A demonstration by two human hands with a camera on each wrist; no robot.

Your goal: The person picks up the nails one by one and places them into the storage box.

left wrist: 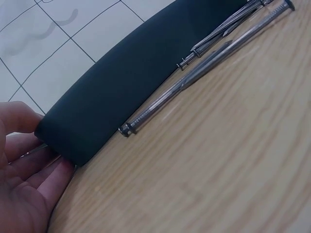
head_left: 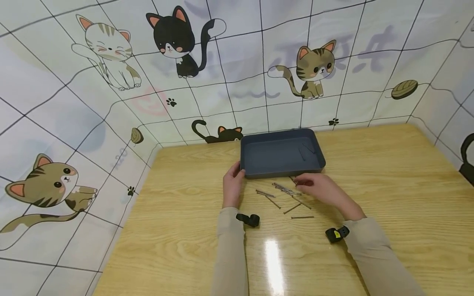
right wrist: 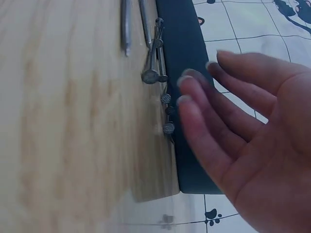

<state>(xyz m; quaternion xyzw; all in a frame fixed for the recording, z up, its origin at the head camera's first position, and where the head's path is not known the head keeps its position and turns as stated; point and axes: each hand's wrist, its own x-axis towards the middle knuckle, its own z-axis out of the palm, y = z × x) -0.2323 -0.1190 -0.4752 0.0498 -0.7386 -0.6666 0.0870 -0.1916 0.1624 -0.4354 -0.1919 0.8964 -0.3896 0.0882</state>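
Observation:
A dark blue-grey tray (head_left: 274, 156) stands at the back of the wooden table, with a few thin nails (head_left: 302, 154) inside toward its right end. My left hand (head_left: 232, 185) holds the tray's front left corner, thumb by the rim and fingers against the outer wall (left wrist: 97, 111). In front of the tray lies a loose pile of steel nails (head_left: 285, 189). My right hand (head_left: 322, 189) hovers at the pile's right side, close to the tray's front wall. In the right wrist view its fingers (right wrist: 194, 116) are loosely bent beside several nail heads (right wrist: 150, 76), holding nothing.
Single nails (head_left: 302, 217) lie scattered on the table (head_left: 177, 230) nearer to me. A white tiled-pattern wall covering (head_left: 244, 82) with cartoon cats rises behind the tray and on both sides. Each wrist wears a small black camera (head_left: 249, 220).

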